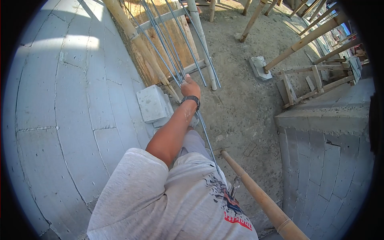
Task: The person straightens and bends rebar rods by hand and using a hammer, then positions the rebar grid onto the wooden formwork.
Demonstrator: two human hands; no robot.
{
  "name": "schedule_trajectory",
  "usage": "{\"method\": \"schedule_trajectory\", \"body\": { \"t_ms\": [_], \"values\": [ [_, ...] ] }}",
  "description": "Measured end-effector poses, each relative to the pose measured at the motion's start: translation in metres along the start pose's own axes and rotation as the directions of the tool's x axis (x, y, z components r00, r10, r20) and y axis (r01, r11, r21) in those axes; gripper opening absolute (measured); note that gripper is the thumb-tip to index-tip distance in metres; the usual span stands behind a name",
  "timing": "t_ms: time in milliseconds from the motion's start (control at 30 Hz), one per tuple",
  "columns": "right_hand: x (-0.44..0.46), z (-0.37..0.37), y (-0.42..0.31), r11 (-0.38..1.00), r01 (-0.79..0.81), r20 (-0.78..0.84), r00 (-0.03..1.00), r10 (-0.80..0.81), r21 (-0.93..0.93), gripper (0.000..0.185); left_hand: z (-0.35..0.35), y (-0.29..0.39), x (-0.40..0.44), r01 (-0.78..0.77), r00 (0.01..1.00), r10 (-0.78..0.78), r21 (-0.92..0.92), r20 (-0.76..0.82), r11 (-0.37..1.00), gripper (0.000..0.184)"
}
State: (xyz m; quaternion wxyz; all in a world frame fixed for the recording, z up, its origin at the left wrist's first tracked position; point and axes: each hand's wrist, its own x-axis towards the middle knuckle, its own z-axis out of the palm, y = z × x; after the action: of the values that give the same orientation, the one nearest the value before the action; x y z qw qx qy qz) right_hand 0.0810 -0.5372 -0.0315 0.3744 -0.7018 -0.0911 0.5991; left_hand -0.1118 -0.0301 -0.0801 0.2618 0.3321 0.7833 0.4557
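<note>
My left hand (189, 87), with a dark watch on the wrist, is stretched out in front of me. Its fingers are closed around thin steel rods (206, 134), whose lower ends run back under my forearm toward my shirt. How many rods are in the grip is hard to tell. Beyond the hand, several more long rods (186, 38) slant upward past a wooden panel (178, 38). Pale blocks (151, 105) stand just left of my forearm. My right hand is out of view. A small metallic object (236, 185) shows beside my shirt; its kind is unclear.
A grey block wall (76, 104) rises along my left. One bamboo pole (260, 200) slants close by on my right. Farther off, a bamboo prop (300, 46) meets a pale block (260, 68) on the rough floor (240, 116). A wooden frame (316, 86) lies by a low wall (320, 160).
</note>
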Motion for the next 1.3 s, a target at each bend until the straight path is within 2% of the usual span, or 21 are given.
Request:
{"method": "schedule_trajectory", "body": {
  "t_ms": [33, 133, 233, 333, 433, 633, 733, 767, 833, 867, 900, 967, 1000, 1067, 1100, 1200, 1233, 1300],
  "values": [
    [-0.001, 0.0, 0.0, 1.0, -0.002, -0.003, 1.0, 0.002, 0.001, 0.017, 0.003, -0.004, -0.001, -0.035, 0.999, 0.035, 0.009, -0.016, 0.999, 0.056],
    [-0.007, -0.002, 0.004, 1.0, -0.011, -0.012, 1.0, 0.011, 0.007, 0.016, 0.003, 0.004, -0.006, 0.088, 0.996, -0.088, -0.041, 0.014, 0.995, 0.055],
    [-0.01, -0.004, 0.008, 1.0, -0.025, -0.013, 1.0, 0.025, -0.003, 0.015, 0.005, 0.006, -0.006, 0.086, 0.996, -0.086, 0.039, -0.018, 0.995, 0.054],
    [-0.018, -0.005, 0.012, 1.0, -0.029, -0.025, 0.999, 0.029, 0.005, 0.014, 0.006, 0.001, -0.005, 0.017, 0.999, -0.015, 0.052, -0.033, 0.998, 0.053],
    [-0.023, -0.005, 0.015, 0.999, -0.032, -0.037, 0.999, 0.033, 0.022, 0.014, 0.007, 0.019, -0.01, 0.135, 0.99, -0.138, 0.133, 0.011, 0.982, 0.052],
    [-0.039, -0.002, 0.023, 0.997, -0.036, -0.072, 0.997, 0.042, 0.075, 0.012, 0.027, 0.003, -0.003, 0.069, 0.998, -0.066, 0.19, -0.021, 0.979, 0.053],
    [-0.046, 0.003, 0.027, 0.99, -0.042, -0.096, 0.994, 0.055, 0.131, 0.012, 0.031, -0.014, 0.004, 0.006, 0.998, -0.014, 0.119, 0.063, 0.993, 0.053],
    [-0.049, 0.004, 0.028, 0.986, -0.052, -0.103, 0.992, 0.069, 0.157, 0.012, 0.034, -0.028, 0.011, -0.012, 0.999, 0.008, 0.102, 0.043, 0.995, 0.053],
    [-0.048, 0.006, 0.034, 0.981, -0.028, -0.107, 0.993, 0.049, 0.192, 0.012, 0.017, -0.01, 0.005, 0.249, 0.956, -0.223, -0.126, 0.188, 0.96, 0.053],
    [-0.046, 0.005, 0.041, 0.981, -0.002, -0.108, 0.994, 0.023, 0.194, 0.012, 0.005, 0.009, -0.001, 0.381, 0.909, -0.317, -0.23, 0.271, 0.895, 0.054],
    [-0.038, -0.001, 0.059, 0.989, 0.058, -0.095, 0.994, -0.045, 0.136, 0.013, -0.008, 0.032, -0.009, 0.497, 0.844, -0.396, -0.251, 0.361, 0.83, 0.054],
    [-0.023, -0.015, 0.095, 0.983, 0.182, -0.062, 0.982, -0.181, 0.022, 0.017, -0.008, 0.038, -0.01, 0.475, 0.863, -0.383, -0.274, 0.33, 0.836, 0.054],
    [-0.019, -0.018, 0.105, 0.98, 0.199, -0.068, 0.978, -0.198, -0.001, 0.017, -0.009, 0.039, -0.01, 0.47, 0.869, -0.381, -0.284, 0.316, 0.836, 0.054],
    [-0.016, -0.025, 0.115, 0.974, 0.222, -0.092, 0.97, -0.226, -0.052, 0.017, -0.016, 0.047, -0.011, 0.556, 0.814, -0.426, -0.321, 0.394, 0.766, 0.052],
    [-0.018, -0.028, 0.118, 0.947, 0.279, -0.099, 0.95, -0.296, -0.157, 0.015, -0.019, 0.051, -0.012, 0.589, 0.787, -0.433, -0.326, 0.44, 0.74, 0.052],
    [-0.024, -0.033, 0.127, 0.956, 0.258, -0.112, 0.955, -0.274, -0.14, 0.012, -0.026, 0.046, -0.01, 0.65, 0.726, -0.412, -0.353, 0.551, 0.673, 0.052],
    [-0.025, -0.037, 0.13, 0.937, 0.247, -0.137, 0.948, -0.286, -0.246, 0.01, -0.026, 0.044, -0.008, 0.662, 0.711, -0.394, -0.365, 0.583, 0.654, 0.052],
    [-0.027, -0.032, 0.129, 0.974, 0.19, -0.179, 0.961, -0.21, -0.12, 0.008, -0.029, 0.044, -0.005, 0.662, 0.701, -0.359, -0.375, 0.616, 0.649, 0.052]
  ]
}}
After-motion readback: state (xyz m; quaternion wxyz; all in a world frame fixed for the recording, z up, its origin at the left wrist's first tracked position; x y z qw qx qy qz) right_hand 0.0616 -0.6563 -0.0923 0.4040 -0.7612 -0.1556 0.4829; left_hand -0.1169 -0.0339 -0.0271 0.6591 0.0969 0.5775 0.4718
